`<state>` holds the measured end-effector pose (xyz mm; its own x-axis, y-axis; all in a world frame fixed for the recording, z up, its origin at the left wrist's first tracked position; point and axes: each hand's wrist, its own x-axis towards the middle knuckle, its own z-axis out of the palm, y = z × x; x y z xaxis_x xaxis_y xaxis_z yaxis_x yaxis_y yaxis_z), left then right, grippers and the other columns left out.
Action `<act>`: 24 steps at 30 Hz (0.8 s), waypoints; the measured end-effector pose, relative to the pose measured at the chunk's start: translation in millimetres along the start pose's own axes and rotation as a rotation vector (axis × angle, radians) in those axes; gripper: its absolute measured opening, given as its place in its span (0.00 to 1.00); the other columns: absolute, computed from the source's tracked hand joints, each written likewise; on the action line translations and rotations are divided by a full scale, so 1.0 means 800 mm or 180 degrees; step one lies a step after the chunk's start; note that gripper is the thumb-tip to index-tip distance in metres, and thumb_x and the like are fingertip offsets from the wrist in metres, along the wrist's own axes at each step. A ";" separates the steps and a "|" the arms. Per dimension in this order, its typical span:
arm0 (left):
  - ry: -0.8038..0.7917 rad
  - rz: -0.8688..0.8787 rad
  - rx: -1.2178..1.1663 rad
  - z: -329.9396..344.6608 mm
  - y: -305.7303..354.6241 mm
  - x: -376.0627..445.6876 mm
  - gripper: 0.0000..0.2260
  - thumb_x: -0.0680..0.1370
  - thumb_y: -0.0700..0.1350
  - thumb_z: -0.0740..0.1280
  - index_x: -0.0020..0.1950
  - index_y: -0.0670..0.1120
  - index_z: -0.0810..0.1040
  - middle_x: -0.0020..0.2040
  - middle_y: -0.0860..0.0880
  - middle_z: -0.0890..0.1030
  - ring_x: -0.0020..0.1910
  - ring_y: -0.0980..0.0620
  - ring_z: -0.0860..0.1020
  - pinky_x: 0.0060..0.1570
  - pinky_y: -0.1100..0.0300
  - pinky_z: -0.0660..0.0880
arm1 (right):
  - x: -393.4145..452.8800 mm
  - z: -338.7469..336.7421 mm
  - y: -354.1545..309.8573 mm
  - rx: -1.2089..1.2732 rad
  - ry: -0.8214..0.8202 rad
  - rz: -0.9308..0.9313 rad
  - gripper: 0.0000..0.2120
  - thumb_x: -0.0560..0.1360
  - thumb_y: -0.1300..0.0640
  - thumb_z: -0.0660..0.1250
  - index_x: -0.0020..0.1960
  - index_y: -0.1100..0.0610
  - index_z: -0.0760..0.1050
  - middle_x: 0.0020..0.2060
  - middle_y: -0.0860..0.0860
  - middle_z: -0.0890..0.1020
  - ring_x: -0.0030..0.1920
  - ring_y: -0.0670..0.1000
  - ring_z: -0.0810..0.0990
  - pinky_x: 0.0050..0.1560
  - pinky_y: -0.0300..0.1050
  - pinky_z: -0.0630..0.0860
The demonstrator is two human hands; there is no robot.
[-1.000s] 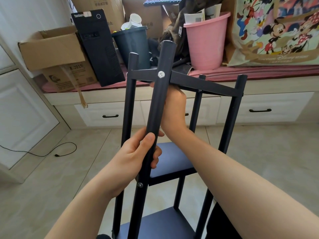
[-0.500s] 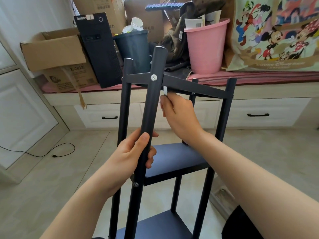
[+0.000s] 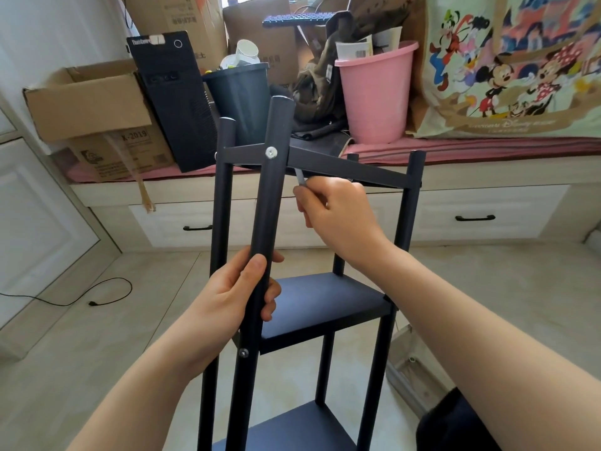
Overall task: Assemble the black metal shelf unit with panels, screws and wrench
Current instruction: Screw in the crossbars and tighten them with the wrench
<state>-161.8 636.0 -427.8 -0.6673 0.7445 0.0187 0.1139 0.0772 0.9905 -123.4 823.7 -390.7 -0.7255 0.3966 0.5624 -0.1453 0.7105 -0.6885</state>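
Tiled floor, cluttered bench far. Left hand [image 3: 234, 288] clamped on near post [image 3: 265, 229]; right hand [image 3: 335, 213] pinching wrench [image 3: 300, 177]. Seat squarely before turning.

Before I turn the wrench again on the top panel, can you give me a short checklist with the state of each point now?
1. Left hand grips the front post: ok.
2. Right hand pinches the wrench: ok.
3. Wrench tip seated in a screw under the top panel: cannot tell, the tip is hidden behind the panel's edge.
4. Silver screw present where post meets top panel: ok; tightness cannot tell.
5. Middle panel attached to the posts: ok.
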 end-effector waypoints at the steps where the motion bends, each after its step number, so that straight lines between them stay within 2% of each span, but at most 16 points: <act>1: -0.0003 0.0005 -0.0002 0.000 0.000 0.000 0.17 0.78 0.60 0.57 0.58 0.51 0.76 0.36 0.48 0.74 0.34 0.50 0.73 0.34 0.62 0.73 | 0.001 0.001 0.000 -0.0018 -0.0001 -0.0014 0.15 0.81 0.57 0.62 0.36 0.56 0.75 0.28 0.45 0.76 0.33 0.52 0.78 0.42 0.51 0.77; 4: -0.0036 0.0016 -0.0019 -0.001 0.000 -0.001 0.18 0.76 0.61 0.58 0.56 0.52 0.77 0.36 0.49 0.74 0.34 0.50 0.73 0.34 0.62 0.73 | 0.004 0.003 0.001 -0.0035 0.0043 -0.0056 0.15 0.81 0.57 0.63 0.36 0.54 0.75 0.27 0.41 0.75 0.32 0.48 0.78 0.42 0.47 0.77; 7: -0.0086 0.0019 -0.0010 0.000 0.000 0.000 0.17 0.76 0.61 0.58 0.56 0.55 0.78 0.36 0.49 0.74 0.34 0.50 0.73 0.33 0.62 0.72 | 0.007 0.008 0.002 -0.0049 0.0144 -0.0068 0.15 0.81 0.58 0.63 0.35 0.52 0.74 0.24 0.37 0.72 0.29 0.40 0.75 0.38 0.30 0.70; 9: -0.0116 0.0023 -0.0033 0.000 0.000 0.000 0.16 0.76 0.62 0.58 0.56 0.56 0.78 0.36 0.49 0.74 0.34 0.50 0.73 0.33 0.62 0.72 | 0.008 0.012 0.003 -0.0048 0.0175 -0.0071 0.14 0.81 0.58 0.63 0.36 0.54 0.77 0.24 0.37 0.71 0.27 0.38 0.74 0.37 0.27 0.68; 13: -0.0155 0.0051 -0.0064 0.001 0.000 0.000 0.15 0.76 0.61 0.59 0.56 0.56 0.78 0.36 0.49 0.73 0.34 0.50 0.73 0.33 0.63 0.73 | 0.007 0.017 0.004 -0.0009 0.0272 -0.0135 0.14 0.81 0.58 0.63 0.39 0.59 0.81 0.25 0.40 0.75 0.26 0.40 0.75 0.37 0.30 0.72; 16: -0.0164 0.0050 -0.0078 0.002 0.000 0.000 0.15 0.77 0.61 0.59 0.56 0.56 0.78 0.36 0.49 0.74 0.34 0.50 0.73 0.33 0.62 0.73 | 0.006 0.023 0.005 -0.0031 0.0380 -0.0174 0.15 0.81 0.58 0.63 0.38 0.60 0.80 0.26 0.48 0.80 0.28 0.46 0.78 0.41 0.42 0.76; 18: -0.0161 0.0044 -0.0083 0.002 -0.001 -0.001 0.14 0.81 0.62 0.60 0.56 0.56 0.78 0.36 0.50 0.74 0.34 0.50 0.72 0.33 0.62 0.73 | 0.006 0.029 0.004 -0.0033 0.0461 -0.0158 0.17 0.81 0.57 0.63 0.35 0.60 0.77 0.26 0.50 0.80 0.29 0.49 0.78 0.41 0.49 0.77; 21: -0.0172 0.0044 -0.0066 0.001 -0.002 0.000 0.13 0.81 0.61 0.59 0.56 0.56 0.78 0.36 0.50 0.74 0.34 0.50 0.73 0.34 0.63 0.73 | 0.004 0.036 0.003 0.0017 0.0568 -0.0180 0.17 0.81 0.58 0.62 0.35 0.59 0.75 0.26 0.49 0.79 0.29 0.50 0.78 0.39 0.51 0.76; 24: -0.0193 0.0037 -0.0069 0.000 -0.003 0.000 0.13 0.80 0.59 0.58 0.56 0.56 0.78 0.36 0.50 0.74 0.33 0.50 0.73 0.35 0.63 0.73 | 0.005 0.045 0.006 0.0090 0.0672 -0.0228 0.15 0.81 0.59 0.62 0.35 0.58 0.74 0.26 0.49 0.78 0.28 0.49 0.76 0.36 0.47 0.74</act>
<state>-162.3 635.7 -430.4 -0.6202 0.7841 0.0225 0.1049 0.0544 0.9930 -151.3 808.1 -407.9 -0.5563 0.4606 0.6916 -0.2125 0.7258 -0.6543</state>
